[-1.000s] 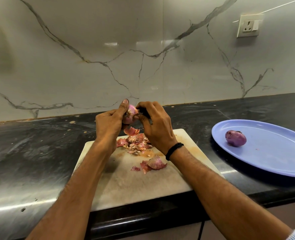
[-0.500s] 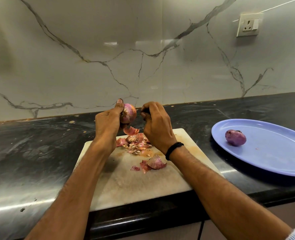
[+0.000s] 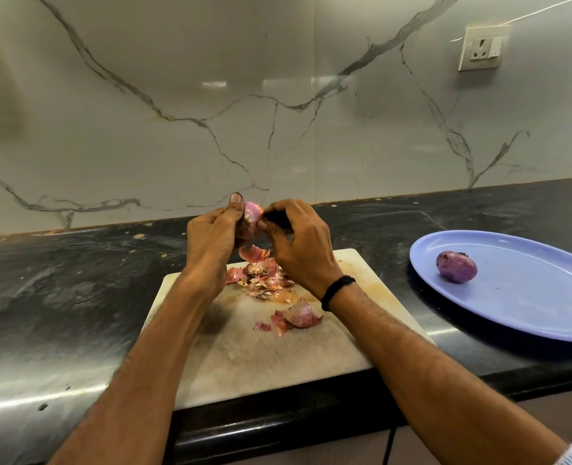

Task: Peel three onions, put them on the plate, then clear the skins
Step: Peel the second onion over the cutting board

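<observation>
Over the worktop, the left hand has its fingers curled round an onion, thumb up against its side. The right hand wraps its fingers round a dark tool, thumb touching the onion. Skins lie heaped on the board below. At far right the plate holds one peeled onion. By my judgement one is done and the second is partly peeled. No third is in view, and the skins are uncleared.

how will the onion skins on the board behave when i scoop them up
The onion skins look thin and curled, so probably light and floppy. They lie as many loose flakes on the cutting board, so they will likely scatter rather than lift together.
</observation>
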